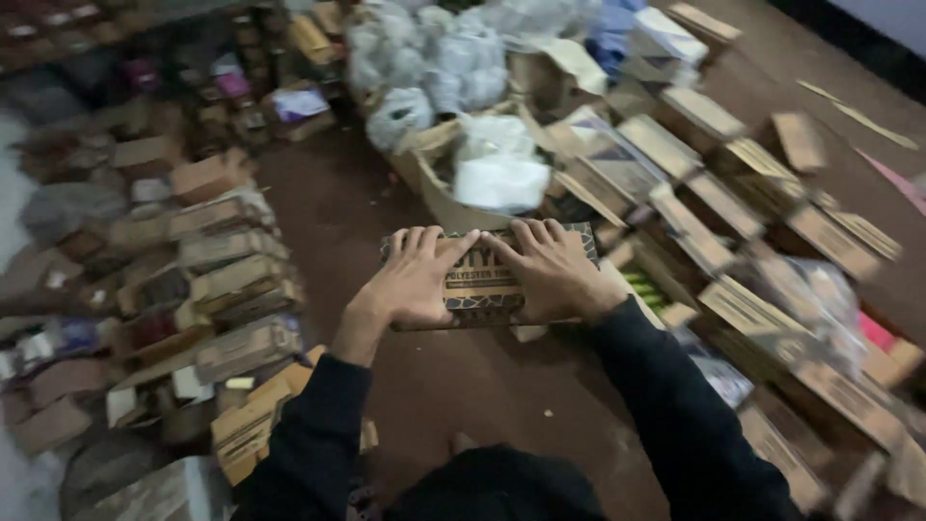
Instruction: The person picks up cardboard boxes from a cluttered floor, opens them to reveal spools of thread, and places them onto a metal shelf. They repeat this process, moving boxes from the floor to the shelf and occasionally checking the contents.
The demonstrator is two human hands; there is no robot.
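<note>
Dark sleeves (318, 434) fill the bottom of the head view, running forward to two bare hands pressed on one small cardboard box (485, 282). Left hand (410, 280) lies flat on the box's left half, fingers (422, 243) spread and curled over its far edge, thumb pointing inward. Right hand (555, 273) mirrors it on the right half, fingers likewise hooked over the far edge. Both hands grasp the box from above, a hold that appears to steady it or press its top flat; whether the box rests on the floor or is lifted cannot be told. Beyond the fingertips stands an open carton (439, 178) holding white plastic bags (500, 172). Right of the right fingers, rows of similar flat boxes (733, 241) lie packed edge to edge. Left of the left fingers, more boxes (227, 280) sit in looser heaps. Brown floor (333, 207) shows between the two groups.
</note>
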